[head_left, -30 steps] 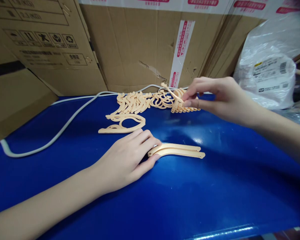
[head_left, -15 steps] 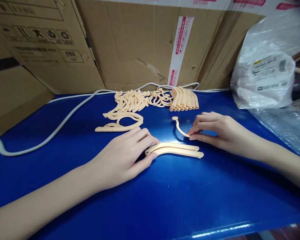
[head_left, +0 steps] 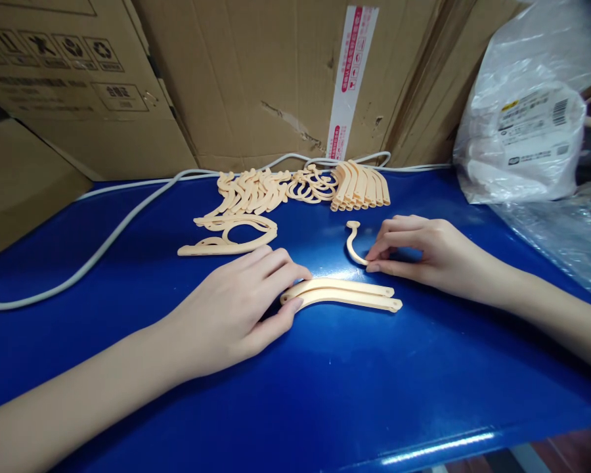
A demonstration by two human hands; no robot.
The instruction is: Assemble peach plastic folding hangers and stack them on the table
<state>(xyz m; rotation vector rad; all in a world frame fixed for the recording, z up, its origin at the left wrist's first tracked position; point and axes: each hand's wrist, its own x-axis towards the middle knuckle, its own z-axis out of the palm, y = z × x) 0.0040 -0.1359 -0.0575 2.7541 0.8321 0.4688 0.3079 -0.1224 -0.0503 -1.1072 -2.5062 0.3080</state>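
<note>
My left hand [head_left: 249, 305] pinches the bent end of a pair of cream plastic hanger arms [head_left: 347, 292], which lie side by side and point right over the blue table. My right hand [head_left: 418, 253] holds a small curved hanger hook [head_left: 353, 244] by its lower end, between thumb and fingertips. The hook's wide knob points up and away from me, and it stays apart from the arms. Beyond my left hand lies a folded hanger [head_left: 226, 248] of the same cream plastic.
Loose cream pieces [head_left: 251, 190], hooks [head_left: 312, 184] and a stack of hanger arms [head_left: 360, 187] line the table's back. A white cable [head_left: 113, 253] runs behind and to the left. Cardboard boxes [head_left: 256, 79] wall the rear; a clear plastic bag [head_left: 522, 138] stands at the right.
The hook in my right hand has turned a little more upright. My left hand keeps its pinch on the hanger arms. The view has tilted slightly downward.
</note>
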